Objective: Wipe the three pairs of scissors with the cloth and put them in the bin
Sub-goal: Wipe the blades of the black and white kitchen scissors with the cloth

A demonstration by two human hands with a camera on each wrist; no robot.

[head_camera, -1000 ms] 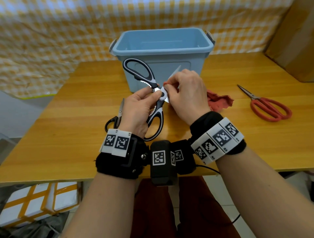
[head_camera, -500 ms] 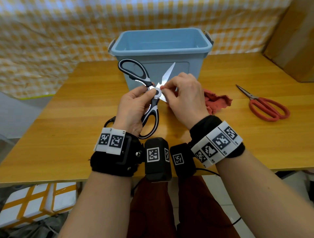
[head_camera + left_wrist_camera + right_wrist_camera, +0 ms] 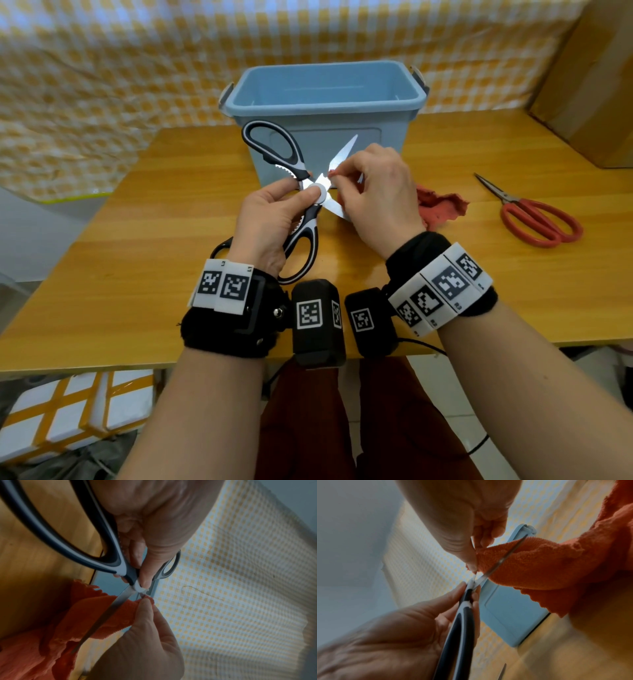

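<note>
My left hand (image 3: 274, 212) grips black-and-white kitchen scissors (image 3: 274, 147) near the pivot, held above the table with blades spread wide. My right hand (image 3: 373, 185) pinches the red cloth (image 3: 442, 207) against a blade close to the pivot; the cloth (image 3: 539, 566) wraps one blade and trails to the table. In the left wrist view the thumb presses the white pivot of the scissors (image 3: 109, 555) and the cloth (image 3: 106, 612) lies under a blade. Red-handled scissors (image 3: 537, 219) lie at the right. A black handle of a third pair (image 3: 219, 245) peeks out behind my left wrist. The blue bin (image 3: 325, 102) stands behind, looking empty.
A cardboard box (image 3: 589, 85) stands at the back right of the wooden table (image 3: 137, 257). A yellow checked curtain (image 3: 102, 85) hangs behind the table. White boxes with yellow tape (image 3: 68, 411) sit on the floor at the lower left.
The kitchen scissors' blades have spread wider and both hands have drifted slightly left. My right hand's pinch with the cloth has moved toward the pivot.
</note>
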